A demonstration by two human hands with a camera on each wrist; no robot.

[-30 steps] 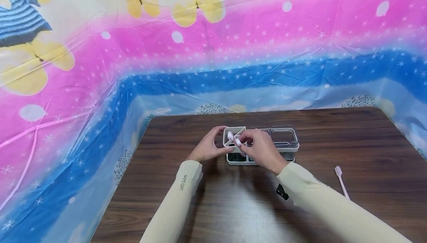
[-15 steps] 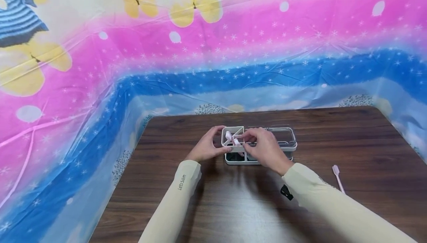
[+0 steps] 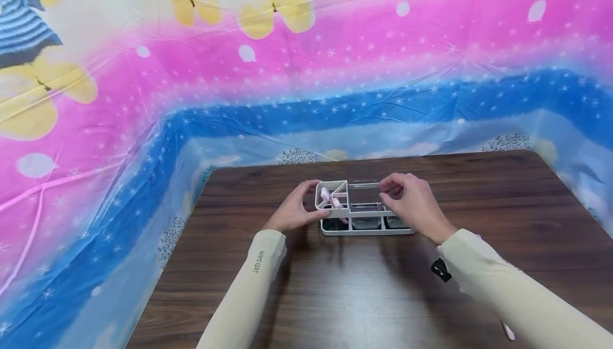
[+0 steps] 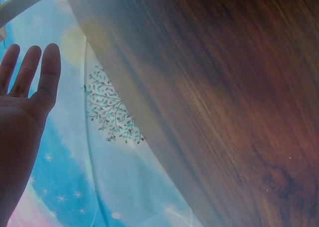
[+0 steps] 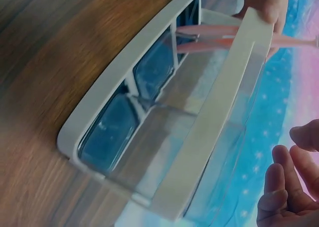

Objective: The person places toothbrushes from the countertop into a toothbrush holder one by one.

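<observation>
A white two-level toothbrush holder (image 3: 369, 214) with clear cups (image 3: 365, 194) stands toward the back of the table. Two pink toothbrushes (image 5: 208, 30) stand in the slotted section at its left end, heads up. My left hand (image 3: 294, 210) grips that end, thumb at the front rim and fingers around the back corner. In the left wrist view, this hand shows three extended fingers (image 4: 49, 70). My right hand (image 3: 416, 204) is over the holder's right end, overlapping it in the head view. The right wrist view shows its fingers (image 5: 281, 187) loosely bent, holding nothing.
Another pink toothbrush (image 3: 508, 332) lies on the brown wooden table (image 3: 364, 296) at the right, mostly hidden under the right sleeve (image 3: 517, 285). A patterned cloth (image 3: 297, 99) hangs behind the table and along its left side.
My right hand has let go of the second toothbrush, which stays in the holder, and moved right along it. The left hand keeps its grip. My right forearm now covers most of the lying toothbrush.
</observation>
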